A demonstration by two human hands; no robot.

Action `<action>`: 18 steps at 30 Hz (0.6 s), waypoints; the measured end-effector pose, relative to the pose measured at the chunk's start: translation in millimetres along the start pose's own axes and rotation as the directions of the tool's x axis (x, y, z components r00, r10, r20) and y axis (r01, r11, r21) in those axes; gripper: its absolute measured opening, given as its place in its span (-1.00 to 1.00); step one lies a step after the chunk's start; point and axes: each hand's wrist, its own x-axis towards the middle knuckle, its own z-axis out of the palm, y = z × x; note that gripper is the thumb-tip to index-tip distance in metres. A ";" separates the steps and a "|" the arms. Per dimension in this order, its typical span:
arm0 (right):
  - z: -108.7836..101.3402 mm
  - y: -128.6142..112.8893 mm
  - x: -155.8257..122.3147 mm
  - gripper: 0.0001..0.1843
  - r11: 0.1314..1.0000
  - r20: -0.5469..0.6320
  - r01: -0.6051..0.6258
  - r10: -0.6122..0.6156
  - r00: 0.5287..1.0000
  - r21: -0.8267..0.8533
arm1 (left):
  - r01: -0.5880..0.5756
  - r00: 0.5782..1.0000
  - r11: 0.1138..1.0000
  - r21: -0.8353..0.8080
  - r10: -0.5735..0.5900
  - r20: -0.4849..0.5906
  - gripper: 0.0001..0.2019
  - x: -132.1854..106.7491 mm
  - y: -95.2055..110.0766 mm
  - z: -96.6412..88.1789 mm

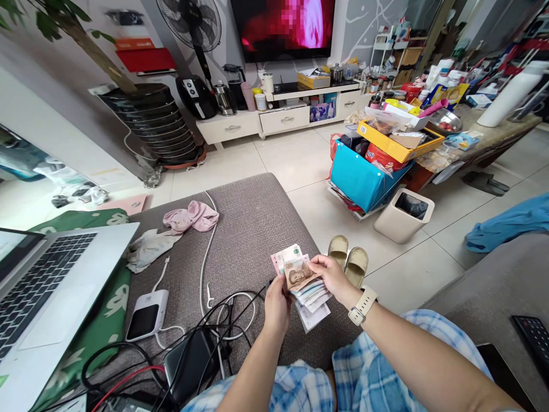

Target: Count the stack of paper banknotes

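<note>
A stack of banknotes (309, 290) is held between my two hands above the grey sofa seat. My left hand (277, 304) is closed on the left side of the stack, its thumb near the top. With thumb and fingers, my right hand (333, 277) pinches the upper right edge of a brown banknote (299, 274) with a portrait on it. Behind that one, pinkish notes fan out to the upper left. Paler notes and white slips show their layered edges below. My right wrist wears a cream watch (362, 305). The fingers under the stack are hidden.
On the sofa (244, 229) lie a laptop (64, 286), a white device with a dark screen (148, 315), a black power brick (189, 360), tangled cables and a pink cloth (191, 217). Slippers (355, 266), a bin (403, 214) and a blue box (364, 177) stand on the floor.
</note>
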 end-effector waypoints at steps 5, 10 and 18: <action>0.5 -1.0 -1.2 -0.66 1.000 -0.007 0.023 -0.023 1.000 -0.018 | 0.020 1.000 1.000 -0.011 -0.020 -0.019 -0.64 1.2 -2.2 -1.5; 0.1 -1.8 -2.1 -0.60 0.999 0.000 0.015 -0.015 1.000 0.034 | 0.011 1.000 1.000 -0.019 -0.011 -0.011 -0.62 0.8 -2.0 -0.7; -2.3 2.8 1.6 -0.58 0.999 -0.022 0.033 -0.033 0.999 0.010 | 0.014 1.000 1.000 -0.002 -0.014 -0.013 -0.63 -5.6 4.9 4.6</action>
